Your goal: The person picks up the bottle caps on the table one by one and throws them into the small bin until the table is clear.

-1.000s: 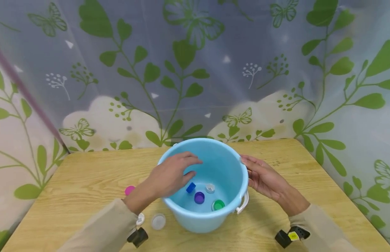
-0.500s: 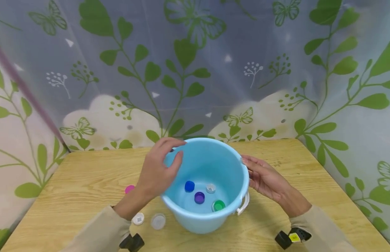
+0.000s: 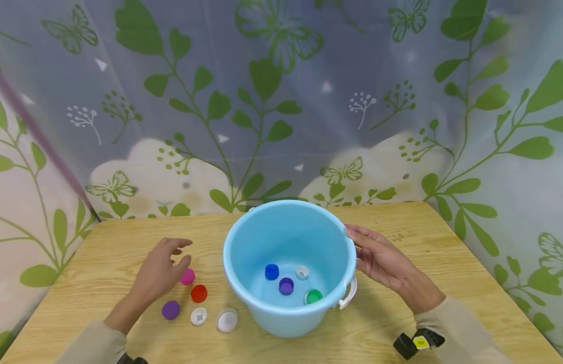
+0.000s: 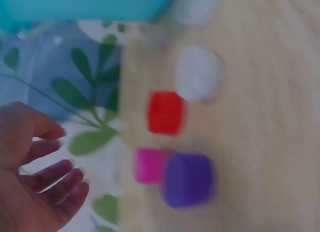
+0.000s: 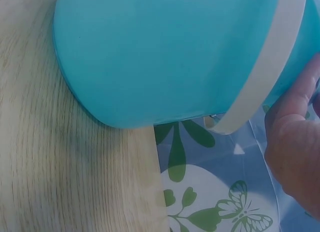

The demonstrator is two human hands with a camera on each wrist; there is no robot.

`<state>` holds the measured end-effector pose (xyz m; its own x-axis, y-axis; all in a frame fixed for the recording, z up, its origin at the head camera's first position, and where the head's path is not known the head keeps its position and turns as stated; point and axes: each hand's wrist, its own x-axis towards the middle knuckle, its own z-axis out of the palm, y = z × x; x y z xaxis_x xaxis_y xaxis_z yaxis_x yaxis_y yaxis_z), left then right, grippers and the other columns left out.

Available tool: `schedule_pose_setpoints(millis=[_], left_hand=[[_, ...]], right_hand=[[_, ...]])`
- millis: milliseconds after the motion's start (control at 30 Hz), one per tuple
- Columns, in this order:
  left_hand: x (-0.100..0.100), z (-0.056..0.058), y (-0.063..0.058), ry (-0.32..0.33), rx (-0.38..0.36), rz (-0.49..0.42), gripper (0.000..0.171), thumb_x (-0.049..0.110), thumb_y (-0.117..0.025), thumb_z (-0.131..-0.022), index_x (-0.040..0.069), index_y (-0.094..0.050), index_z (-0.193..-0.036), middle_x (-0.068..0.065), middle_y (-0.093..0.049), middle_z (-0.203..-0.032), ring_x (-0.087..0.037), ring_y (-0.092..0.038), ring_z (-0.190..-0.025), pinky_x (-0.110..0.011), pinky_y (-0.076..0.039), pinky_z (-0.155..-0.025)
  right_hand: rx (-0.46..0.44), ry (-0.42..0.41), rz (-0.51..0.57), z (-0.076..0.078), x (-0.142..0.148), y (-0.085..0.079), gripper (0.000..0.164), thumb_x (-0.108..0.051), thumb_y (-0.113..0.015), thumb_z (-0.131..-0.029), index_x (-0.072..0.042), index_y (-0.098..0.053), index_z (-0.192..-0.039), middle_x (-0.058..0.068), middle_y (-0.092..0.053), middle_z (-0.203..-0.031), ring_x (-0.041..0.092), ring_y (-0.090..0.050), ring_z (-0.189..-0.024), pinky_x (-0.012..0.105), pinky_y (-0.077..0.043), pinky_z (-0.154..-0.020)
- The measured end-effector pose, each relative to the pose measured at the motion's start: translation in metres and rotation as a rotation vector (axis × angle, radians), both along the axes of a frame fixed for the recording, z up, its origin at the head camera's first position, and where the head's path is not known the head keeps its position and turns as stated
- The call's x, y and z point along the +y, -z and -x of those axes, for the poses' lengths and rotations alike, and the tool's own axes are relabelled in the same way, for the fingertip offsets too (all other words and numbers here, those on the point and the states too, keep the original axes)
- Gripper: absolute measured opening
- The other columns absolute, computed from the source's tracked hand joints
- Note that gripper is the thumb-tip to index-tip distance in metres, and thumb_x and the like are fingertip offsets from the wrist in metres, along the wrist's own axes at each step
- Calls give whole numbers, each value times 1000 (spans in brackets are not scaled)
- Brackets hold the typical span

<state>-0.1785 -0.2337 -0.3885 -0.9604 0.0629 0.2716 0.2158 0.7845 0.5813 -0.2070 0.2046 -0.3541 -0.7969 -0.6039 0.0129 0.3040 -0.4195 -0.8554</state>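
A light blue bucket (image 3: 288, 321) stands upright on the wooden table. My right hand (image 3: 386, 265) holds it at the right side of its rim. Inside lie a blue cap (image 3: 272, 272), a purple cap (image 3: 286, 286), a small white cap (image 3: 301, 272) and a green cap (image 3: 313, 297). My left hand (image 3: 156, 273) hangs left of the bucket, holding nothing, its fingers loosely bent. Near it on the table are a pink cap (image 3: 187, 276), a red cap (image 3: 198, 293), another purple cap (image 3: 171, 310), a white cap (image 3: 198, 316) and a larger whitish cap (image 3: 227, 320).
The bucket's white handle (image 3: 349, 293) hangs down on its right side. Behind the wooden table (image 3: 400, 318) and along its sides hangs a curtain (image 3: 281, 126) printed with leaves and butterflies. The left wrist view is blurred.
My left hand has moved out from over the bucket, leftward to the loose caps, uncovering the red and purple ones. The blue cap has settled on the bucket's bottom. My right hand stays put.
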Motion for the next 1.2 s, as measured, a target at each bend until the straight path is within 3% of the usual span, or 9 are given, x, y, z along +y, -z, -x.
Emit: schedule_pose_setpoints(millis=[100,200,467,667,900,1200], left_hand=[[-13,-4,15,31,-83,79,36,11,-62,-89,-1,-59,-123,-21,-54,-119,-39,-56,-103,-50,-53,-77],[-19,-6,25,80,-115,145,37,14,-65,-89,-1,-59,-122,-21,-54,-119,-40,-57,-102,-52,-53,-76],[-22,-5,35,191,-82,297,37,11,-70,-83,0,-63,-118,-14,-58,-113,-37,-58,-102,-51,-55,-77],[-19,-6,37,201,-86,332,34,10,-72,-81,4,-66,-114,-12,-58,-114,-36,-57,-103,-49,-56,-73],[-23,-2,43,243,-24,327,30,3,-74,-78,3,-68,-108,-9,-62,-102,-31,-61,-93,-47,-54,-79],[-22,1,45,282,47,346,23,1,-76,-77,7,-70,-98,-5,-64,-95,-28,-63,-86,-46,-55,-77]], right_hand=[[0,5,-4,0,0,1,29,-11,-35,-105,-6,-58,-122,6,-61,-108,13,-62,-92,25,-56,-80],[-1,12,-9,0,0,2,29,-11,-35,-105,-6,-58,-122,6,-60,-107,13,-62,-92,25,-56,-79],[-11,25,-15,0,-1,3,28,-12,-36,-105,-6,-56,-124,7,-59,-108,13,-61,-93,24,-55,-80],[-10,27,-13,1,-2,2,28,-12,-37,-105,-5,-55,-125,8,-59,-109,14,-62,-93,25,-55,-80],[-10,22,-3,0,-2,1,28,-12,-37,-105,-6,-57,-124,7,-60,-108,14,-62,-92,26,-55,-80],[-4,17,4,-1,1,2,28,-13,-37,-105,-5,-55,-126,8,-59,-110,14,-62,-94,27,-55,-82]])
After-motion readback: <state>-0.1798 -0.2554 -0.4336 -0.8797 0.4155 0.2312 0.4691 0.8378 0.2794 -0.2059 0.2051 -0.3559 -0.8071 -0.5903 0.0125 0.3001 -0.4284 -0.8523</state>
